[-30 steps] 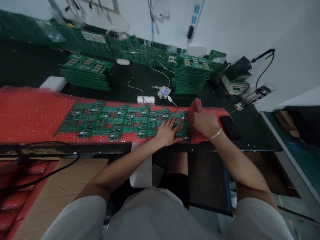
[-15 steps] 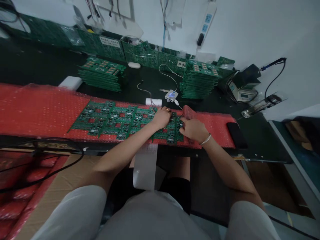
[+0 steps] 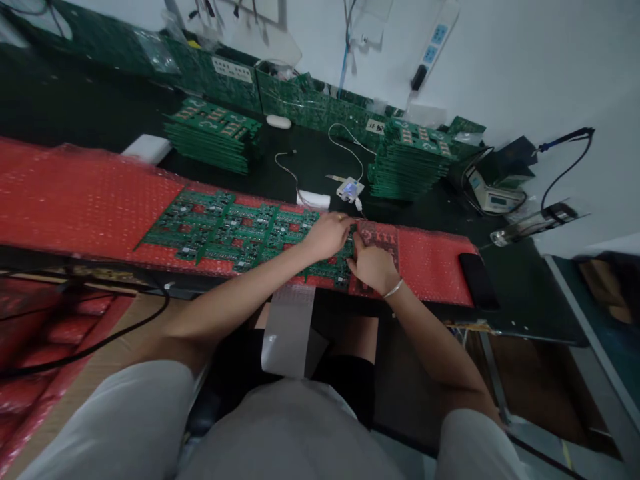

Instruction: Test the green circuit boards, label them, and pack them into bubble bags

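A row of green circuit boards [image 3: 235, 230] lies across a long strip of red bubble wrap [image 3: 430, 260] along the bench's front edge. My left hand [image 3: 327, 237] rests over the right part of the row, its fingers bent together at the boards' far edge; what lies under the fingertips is hidden. Close by on the right, my right hand [image 3: 375, 267] has thumb and index finger at the edge of a red bubble-wrap flap [image 3: 383, 238]. A board pattern shows dimly through that flap, which lies flat beside the uncovered boards.
Two stacks of green boards [image 3: 213, 137] [image 3: 410, 163] stand behind the strip. Between them are a small device with a lit screen [image 3: 350, 190], cables and a white roll [image 3: 313, 199]. A black phone [image 3: 479, 280] lies at the right, with a meter [image 3: 497, 198] behind.
The red flap at the right end has gone from standing up to lying flat. My right hand has moved a little left, nearer my left hand. The whole view has shifted slightly.
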The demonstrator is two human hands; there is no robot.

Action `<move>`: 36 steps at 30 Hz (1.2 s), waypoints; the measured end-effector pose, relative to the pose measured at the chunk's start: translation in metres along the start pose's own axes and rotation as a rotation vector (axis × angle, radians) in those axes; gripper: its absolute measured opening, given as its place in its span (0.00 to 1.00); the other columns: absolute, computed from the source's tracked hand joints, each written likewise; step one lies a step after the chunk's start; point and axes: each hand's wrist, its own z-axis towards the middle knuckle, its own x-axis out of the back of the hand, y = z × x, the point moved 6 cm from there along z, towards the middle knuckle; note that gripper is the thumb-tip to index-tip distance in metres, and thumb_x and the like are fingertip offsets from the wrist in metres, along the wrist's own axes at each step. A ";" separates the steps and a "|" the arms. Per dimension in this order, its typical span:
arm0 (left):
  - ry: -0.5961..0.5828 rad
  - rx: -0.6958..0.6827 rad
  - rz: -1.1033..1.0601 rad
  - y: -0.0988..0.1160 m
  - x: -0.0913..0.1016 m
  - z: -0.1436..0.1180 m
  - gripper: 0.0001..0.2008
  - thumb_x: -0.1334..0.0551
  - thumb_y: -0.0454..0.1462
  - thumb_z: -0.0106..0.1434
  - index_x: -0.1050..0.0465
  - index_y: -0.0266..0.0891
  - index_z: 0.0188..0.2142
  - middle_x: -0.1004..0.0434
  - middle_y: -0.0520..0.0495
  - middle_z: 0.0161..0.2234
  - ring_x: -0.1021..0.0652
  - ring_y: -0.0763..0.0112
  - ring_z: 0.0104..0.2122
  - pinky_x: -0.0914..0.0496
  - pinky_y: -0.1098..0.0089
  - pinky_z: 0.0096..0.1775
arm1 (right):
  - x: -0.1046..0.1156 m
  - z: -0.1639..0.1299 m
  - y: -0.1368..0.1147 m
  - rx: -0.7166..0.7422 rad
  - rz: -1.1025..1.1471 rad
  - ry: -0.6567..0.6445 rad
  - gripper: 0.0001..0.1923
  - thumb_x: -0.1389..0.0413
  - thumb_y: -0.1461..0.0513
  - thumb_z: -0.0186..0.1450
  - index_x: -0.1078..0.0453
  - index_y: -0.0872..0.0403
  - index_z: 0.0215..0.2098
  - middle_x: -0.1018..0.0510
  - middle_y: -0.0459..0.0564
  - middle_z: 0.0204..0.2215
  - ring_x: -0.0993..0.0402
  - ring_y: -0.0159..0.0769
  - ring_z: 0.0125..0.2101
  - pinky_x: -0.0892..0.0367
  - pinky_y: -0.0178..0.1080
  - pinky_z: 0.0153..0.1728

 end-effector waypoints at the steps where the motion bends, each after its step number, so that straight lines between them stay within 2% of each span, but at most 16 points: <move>1: -0.020 -0.029 -0.017 0.013 -0.006 -0.019 0.18 0.49 0.33 0.72 0.25 0.32 0.54 0.21 0.36 0.47 0.22 0.54 0.48 0.29 0.55 0.53 | -0.001 -0.004 0.009 0.014 0.083 0.043 0.34 0.51 0.55 0.71 0.49 0.60 0.72 0.20 0.66 0.47 0.21 0.49 0.45 0.28 0.45 0.46; 3: -0.020 -0.056 -0.065 0.034 -0.015 -0.052 0.19 0.47 0.38 0.74 0.27 0.33 0.57 0.22 0.35 0.51 0.22 0.54 0.51 0.30 0.55 0.55 | -0.001 -0.014 0.038 0.009 0.269 0.191 0.32 0.52 0.50 0.72 0.42 0.59 0.68 0.20 0.64 0.48 0.21 0.47 0.45 0.29 0.45 0.49; 5: -0.040 -0.104 -0.072 0.050 -0.023 -0.073 0.24 0.46 0.45 0.74 0.32 0.32 0.63 0.27 0.32 0.58 0.27 0.51 0.59 0.33 0.53 0.59 | -0.005 -0.025 0.079 -0.147 0.362 0.361 0.37 0.51 0.44 0.69 0.39 0.63 0.65 0.22 0.67 0.48 0.23 0.51 0.47 0.29 0.50 0.50; 7: -0.069 -0.133 -0.040 0.059 -0.030 -0.083 0.31 0.44 0.49 0.73 0.36 0.29 0.65 0.32 0.29 0.62 0.33 0.47 0.64 0.38 0.51 0.63 | -0.021 -0.029 0.108 -0.237 0.461 0.346 0.43 0.46 0.40 0.65 0.40 0.63 0.64 0.21 0.66 0.46 0.22 0.53 0.45 0.28 0.52 0.49; 10: -0.104 -0.152 0.006 0.062 -0.033 -0.082 0.43 0.40 0.59 0.67 0.39 0.24 0.66 0.34 0.24 0.63 0.35 0.41 0.65 0.42 0.50 0.64 | -0.042 -0.025 0.126 -0.253 0.681 0.254 0.49 0.43 0.38 0.61 0.46 0.60 0.68 0.20 0.62 0.46 0.21 0.49 0.43 0.25 0.49 0.46; 13: -0.155 -0.179 0.047 0.061 -0.032 -0.077 0.47 0.34 0.59 0.62 0.38 0.22 0.65 0.32 0.24 0.61 0.32 0.41 0.62 0.39 0.52 0.63 | -0.048 -0.021 0.125 -0.243 0.797 0.233 0.51 0.41 0.39 0.60 0.51 0.58 0.70 0.21 0.60 0.49 0.21 0.45 0.42 0.24 0.46 0.44; 15: -0.181 -0.167 0.060 0.058 -0.030 -0.074 0.43 0.31 0.55 0.62 0.36 0.25 0.64 0.29 0.26 0.58 0.29 0.43 0.60 0.38 0.53 0.61 | -0.048 -0.019 0.122 -0.198 0.767 0.192 0.50 0.41 0.40 0.61 0.51 0.56 0.71 0.20 0.57 0.46 0.21 0.44 0.40 0.24 0.46 0.44; 17: -0.185 -0.135 0.049 0.054 -0.026 -0.072 0.44 0.29 0.56 0.59 0.35 0.28 0.64 0.30 0.27 0.59 0.29 0.42 0.60 0.38 0.52 0.61 | -0.044 -0.017 0.122 -0.136 0.670 0.207 0.47 0.41 0.40 0.62 0.47 0.55 0.70 0.20 0.57 0.47 0.22 0.45 0.43 0.26 0.48 0.48; 19: -0.171 -0.099 0.033 0.054 -0.022 -0.070 0.53 0.27 0.61 0.52 0.37 0.28 0.65 0.37 0.24 0.64 0.33 0.36 0.62 0.39 0.48 0.62 | -0.034 -0.011 0.128 -0.107 0.541 0.325 0.43 0.42 0.40 0.63 0.40 0.57 0.67 0.24 0.62 0.52 0.26 0.50 0.52 0.30 0.53 0.54; 21: -0.139 -0.096 0.031 0.060 -0.021 -0.068 0.58 0.28 0.64 0.50 0.40 0.29 0.68 0.48 0.22 0.69 0.40 0.31 0.66 0.42 0.44 0.63 | -0.020 0.002 0.133 -0.101 0.424 0.474 0.38 0.45 0.41 0.66 0.34 0.60 0.62 0.29 0.66 0.58 0.33 0.52 0.59 0.36 0.54 0.60; 23: -0.109 -0.172 0.051 0.077 -0.026 -0.068 0.54 0.32 0.64 0.55 0.42 0.32 0.69 0.54 0.24 0.71 0.48 0.31 0.69 0.48 0.40 0.65 | -0.007 0.024 0.130 -0.048 0.349 0.532 0.32 0.51 0.45 0.71 0.31 0.61 0.60 0.30 0.66 0.61 0.35 0.49 0.62 0.40 0.51 0.63; 24: -0.102 -0.236 0.073 0.088 -0.031 -0.068 0.50 0.34 0.63 0.59 0.41 0.33 0.69 0.53 0.26 0.71 0.49 0.33 0.70 0.52 0.37 0.66 | -0.003 0.037 0.125 -0.006 0.329 0.511 0.30 0.54 0.47 0.73 0.31 0.61 0.60 0.28 0.65 0.60 0.34 0.46 0.61 0.41 0.48 0.63; 27: -0.107 -0.375 0.168 0.117 -0.054 -0.069 0.39 0.37 0.57 0.67 0.38 0.35 0.67 0.43 0.26 0.68 0.43 0.39 0.69 0.56 0.36 0.67 | 0.000 0.072 0.105 0.053 0.269 0.327 0.26 0.60 0.53 0.77 0.25 0.59 0.53 0.20 0.60 0.51 0.25 0.40 0.53 0.36 0.38 0.54; 30: -0.091 -0.374 0.246 0.127 -0.072 -0.065 0.38 0.35 0.54 0.66 0.38 0.36 0.67 0.40 0.26 0.67 0.37 0.39 0.67 0.47 0.38 0.65 | -0.004 0.084 0.094 -0.014 0.171 0.200 0.29 0.61 0.52 0.78 0.21 0.57 0.42 0.16 0.58 0.41 0.21 0.39 0.43 0.36 0.35 0.41; 33: -0.065 -0.367 0.287 0.126 -0.079 -0.060 0.37 0.33 0.51 0.66 0.38 0.35 0.67 0.39 0.26 0.67 0.37 0.38 0.66 0.42 0.38 0.63 | -0.006 0.082 0.094 -0.088 0.125 0.253 0.31 0.61 0.50 0.77 0.20 0.56 0.36 0.15 0.57 0.37 0.20 0.39 0.39 0.41 0.35 0.34; 36: -0.040 -0.353 0.312 0.124 -0.079 -0.056 0.30 0.38 0.47 0.71 0.36 0.34 0.66 0.38 0.27 0.66 0.36 0.39 0.66 0.39 0.39 0.62 | -0.008 0.082 0.095 -0.102 0.134 0.289 0.33 0.62 0.49 0.77 0.21 0.55 0.33 0.15 0.57 0.36 0.20 0.40 0.38 0.43 0.36 0.32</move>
